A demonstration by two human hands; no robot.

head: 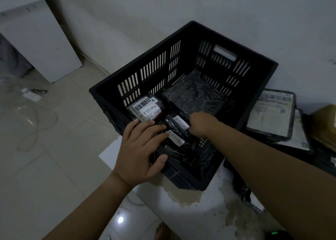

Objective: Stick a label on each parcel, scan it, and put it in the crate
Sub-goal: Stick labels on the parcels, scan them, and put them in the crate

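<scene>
A black slatted crate [258,79] stands on the floor against the wall. Inside lie several black plastic parcels: one with a barcode label marked RETURN [147,109], two small ones with white RETURN labels [179,125] [175,139], and a larger flat one [196,94] at the back. My left hand [141,149] reaches over the crate's near rim, fingers spread on a small parcel, thumb at the rim. My right hand [200,123] is inside the crate, fingers curled down at the edge of the parcels; what they hold is hidden.
A stack of labelled black parcels [272,116] lies on the floor right of the crate, beside a brown one [325,123]. A white cabinet [41,45] stands at the left. Cables [31,127] trail over the tiles. A dark device with a green light [274,233] sits bottom right.
</scene>
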